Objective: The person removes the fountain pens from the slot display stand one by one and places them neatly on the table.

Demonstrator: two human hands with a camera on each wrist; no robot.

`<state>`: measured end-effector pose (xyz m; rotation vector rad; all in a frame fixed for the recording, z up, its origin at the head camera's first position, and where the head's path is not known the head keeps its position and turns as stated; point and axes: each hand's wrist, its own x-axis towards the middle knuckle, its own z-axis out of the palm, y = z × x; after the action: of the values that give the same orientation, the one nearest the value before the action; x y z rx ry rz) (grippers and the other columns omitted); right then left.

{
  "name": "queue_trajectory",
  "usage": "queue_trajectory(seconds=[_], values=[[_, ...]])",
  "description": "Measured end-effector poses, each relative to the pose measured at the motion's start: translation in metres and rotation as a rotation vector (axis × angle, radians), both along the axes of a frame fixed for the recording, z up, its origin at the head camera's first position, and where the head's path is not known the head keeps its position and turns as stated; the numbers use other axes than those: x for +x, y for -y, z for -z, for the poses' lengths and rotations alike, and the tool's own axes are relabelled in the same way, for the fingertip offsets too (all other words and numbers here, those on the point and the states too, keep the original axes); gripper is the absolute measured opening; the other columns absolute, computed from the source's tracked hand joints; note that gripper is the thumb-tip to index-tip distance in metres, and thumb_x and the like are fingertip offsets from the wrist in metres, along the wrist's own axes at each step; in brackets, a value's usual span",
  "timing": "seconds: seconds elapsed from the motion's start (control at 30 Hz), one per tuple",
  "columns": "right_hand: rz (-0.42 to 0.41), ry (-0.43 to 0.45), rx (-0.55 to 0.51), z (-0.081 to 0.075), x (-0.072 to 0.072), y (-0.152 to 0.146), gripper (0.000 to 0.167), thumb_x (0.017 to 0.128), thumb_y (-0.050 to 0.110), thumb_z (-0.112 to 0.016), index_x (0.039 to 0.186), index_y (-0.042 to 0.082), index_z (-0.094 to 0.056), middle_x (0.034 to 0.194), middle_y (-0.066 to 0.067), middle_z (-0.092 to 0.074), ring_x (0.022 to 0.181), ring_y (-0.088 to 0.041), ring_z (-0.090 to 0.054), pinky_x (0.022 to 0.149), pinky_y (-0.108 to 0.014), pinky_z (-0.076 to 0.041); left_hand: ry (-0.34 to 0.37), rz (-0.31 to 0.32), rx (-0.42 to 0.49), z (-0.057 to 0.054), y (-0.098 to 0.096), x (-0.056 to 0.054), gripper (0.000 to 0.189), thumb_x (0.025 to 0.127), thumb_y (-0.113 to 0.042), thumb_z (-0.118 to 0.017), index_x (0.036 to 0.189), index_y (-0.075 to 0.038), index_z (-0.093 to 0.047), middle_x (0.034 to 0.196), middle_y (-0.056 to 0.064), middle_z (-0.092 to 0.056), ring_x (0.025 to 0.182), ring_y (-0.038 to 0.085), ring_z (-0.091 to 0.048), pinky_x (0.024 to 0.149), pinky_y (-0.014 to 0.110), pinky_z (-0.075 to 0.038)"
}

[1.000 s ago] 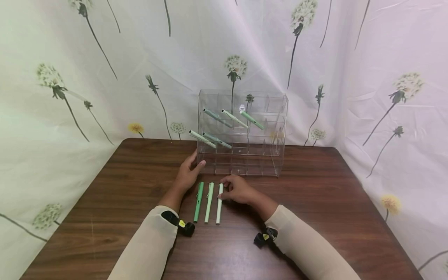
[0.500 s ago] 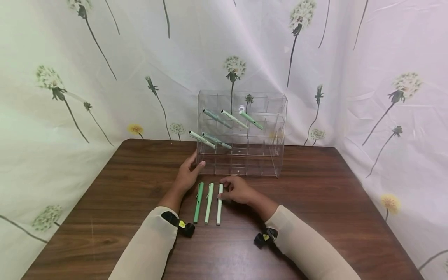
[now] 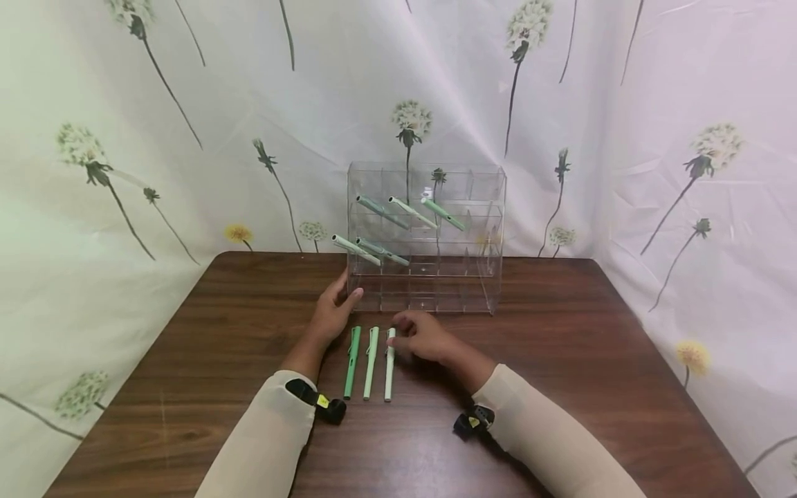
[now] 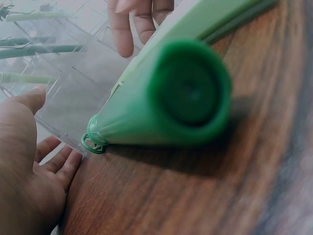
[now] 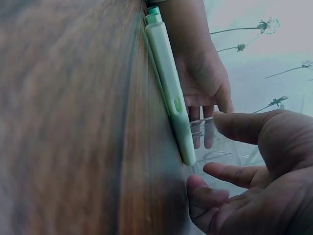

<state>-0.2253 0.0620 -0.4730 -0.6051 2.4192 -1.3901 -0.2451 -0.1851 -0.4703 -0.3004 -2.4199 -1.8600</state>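
My left hand rests at the near left corner of a clear acrylic rack. Its thumb lies at the front, and its straight fingers lie along the outer side. Three capped pens lie side by side before the rack: a green pen, a light green pen and a pale mint pen. My right hand is at the cap end of the pale mint pen, its thumb overlapping it in the head view. In the right wrist view, thumb and fingers stand apart with nothing between them.
Several pens sit slanted in the rack's upper tiers, among them a grey-green pen and a pale pen jutting out at the left. The brown wooden table reaches back to a dandelion-print curtain.
My right thumb has shifted slightly up the pale mint pen toward its cap end, and the fingers have moved a little. The left hand stays at the rack. The head view has tilted slightly.
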Motion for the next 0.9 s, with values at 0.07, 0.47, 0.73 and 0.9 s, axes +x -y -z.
queue_trajectory(seconds=[0.07,0.47,0.73,0.9], values=[[0.027,-0.004,-0.001,-0.004,0.000,0.001,0.057,0.100,0.020,-0.080,0.148,-0.005,-0.061,0.136,-0.025,-0.066,0.112,-0.029,-0.066,0.092,-0.041,-0.058,0.001,0.000,0.004,0.000,0.000,0.000,0.071,0.115,-0.018,-0.059,0.175,-0.012,-0.022,0.175,0.031,-0.031,0.160,0.050,-0.038,0.128,0.064,-0.035],[0.042,0.003,0.023,-0.028,0.004,-0.003,0.059,0.107,0.025,-0.073,0.156,-0.001,-0.054,0.151,-0.027,-0.058,0.133,-0.042,-0.062,0.107,-0.057,-0.055,0.035,-0.025,-0.013,-0.002,0.000,0.003,0.072,0.114,-0.020,-0.060,0.175,-0.013,-0.022,0.178,0.025,-0.029,0.164,0.045,-0.033,0.133,0.062,-0.029],[0.025,-0.024,-0.068,-0.046,0.000,0.001,0.048,0.108,0.021,-0.071,0.149,-0.002,-0.060,0.137,-0.024,-0.067,0.113,-0.043,-0.071,0.094,-0.053,-0.062,0.019,-0.032,-0.002,-0.003,-0.001,0.002,0.070,0.114,-0.019,-0.060,0.175,-0.014,-0.025,0.175,0.029,-0.033,0.161,0.048,-0.036,0.131,0.063,-0.031],[0.014,-0.024,-0.149,-0.059,-0.007,0.004,0.040,0.108,0.017,-0.069,0.142,-0.004,-0.063,0.127,-0.020,-0.068,0.102,-0.046,-0.075,0.091,-0.054,-0.065,0.021,-0.036,0.003,-0.004,-0.001,0.003,0.070,0.114,-0.018,-0.060,0.175,-0.014,-0.026,0.174,0.029,-0.035,0.160,0.048,-0.037,0.130,0.063,-0.032]])
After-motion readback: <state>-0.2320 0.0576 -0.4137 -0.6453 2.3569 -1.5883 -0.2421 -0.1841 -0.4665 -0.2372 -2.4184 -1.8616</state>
